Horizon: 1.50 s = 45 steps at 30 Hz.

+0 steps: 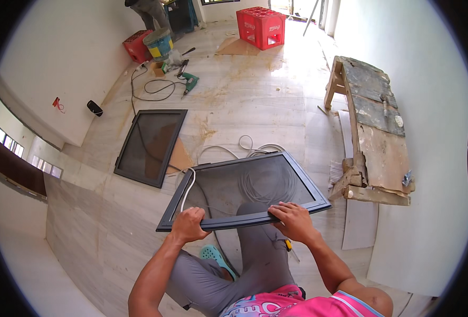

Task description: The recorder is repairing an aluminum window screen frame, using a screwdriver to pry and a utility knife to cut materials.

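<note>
Head view: both hands, left (189,224) and right (295,222), are closed on the screen frame's (244,187) near rail, long axis running left-right.

Second dark-framed screen panel (150,146) flat on the pale marble floor (255,100), left of centre, over a brown cardboard sheet (178,157). Coil of white cable (244,145) on the floor just right of it. Far left: green power drill (190,82) with black cord (149,87) looped beside, blue and yellow bucket (159,43), small red crate (137,46). Larger red bottle crate (261,27) farther back near the doorway, flat cardboard (236,46) beside it. Rough wooden workbench (374,132) along the right wall, worn and stained. Another person's legs (150,11) at the far left edge. White boards (361,222) on the floor near the bench.
</note>
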Motion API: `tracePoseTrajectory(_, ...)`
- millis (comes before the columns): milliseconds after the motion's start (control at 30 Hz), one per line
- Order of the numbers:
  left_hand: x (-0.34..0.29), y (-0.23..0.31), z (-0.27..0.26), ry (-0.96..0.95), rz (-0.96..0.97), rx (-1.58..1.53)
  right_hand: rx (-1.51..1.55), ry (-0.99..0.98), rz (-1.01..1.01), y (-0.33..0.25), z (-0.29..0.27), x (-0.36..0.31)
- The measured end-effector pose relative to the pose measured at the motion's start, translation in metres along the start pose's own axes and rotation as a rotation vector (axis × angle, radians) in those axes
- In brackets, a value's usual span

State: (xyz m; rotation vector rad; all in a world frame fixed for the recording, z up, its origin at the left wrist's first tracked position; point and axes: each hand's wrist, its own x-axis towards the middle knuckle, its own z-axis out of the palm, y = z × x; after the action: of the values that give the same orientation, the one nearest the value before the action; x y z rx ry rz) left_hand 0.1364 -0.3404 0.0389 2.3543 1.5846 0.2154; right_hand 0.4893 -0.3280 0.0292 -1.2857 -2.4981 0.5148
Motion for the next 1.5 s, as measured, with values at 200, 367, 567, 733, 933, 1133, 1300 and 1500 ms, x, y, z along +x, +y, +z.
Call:
tracePoseTrajectory(200, 0.003, 0.001, 0.001, 0.022, -0.011, 0.001, -0.018, -0.011, -0.001, 0.002, -0.008, 0.005)
tracePoseTrajectory(367, 0.005, 0.004, -0.001, -0.063, -0.076, -0.017, -0.007, -0.013, -0.009, 0.003, -0.01, 0.007)
tracePoseTrajectory(567, -0.001, 0.001, -0.005, 0.037, -0.042, -0.018, 0.025, 0.008, -0.013, 0.003, 0.0, 0.003)
tracePoseTrajectory(733, -0.008, -0.012, -0.01, -0.009, -0.048, -0.003, -0.009, 0.041, -0.026, 0.005, 0.0, -0.002)
tracePoseTrajectory(933, -0.006, -0.01, -0.006, 0.019, -0.025, 0.012, 0.015, -0.028, 0.017, 0.01, -0.009, 0.003)
tracePoseTrajectory(1133, -0.004, -0.005, -0.009, -0.004, -0.053, 0.015, 0.021, -0.026, 0.007, 0.011, -0.013, 0.003)
tracePoseTrajectory(1300, -0.009, -0.007, -0.017, 0.062, -0.041, -0.017, 0.039, -0.025, 0.01, 0.009, -0.005, 0.002)
tracePoseTrajectory(1500, -0.022, -0.027, -0.021, 0.027, -0.068, -0.005, 0.029, -0.02, 0.012, 0.008, -0.004, 0.001)
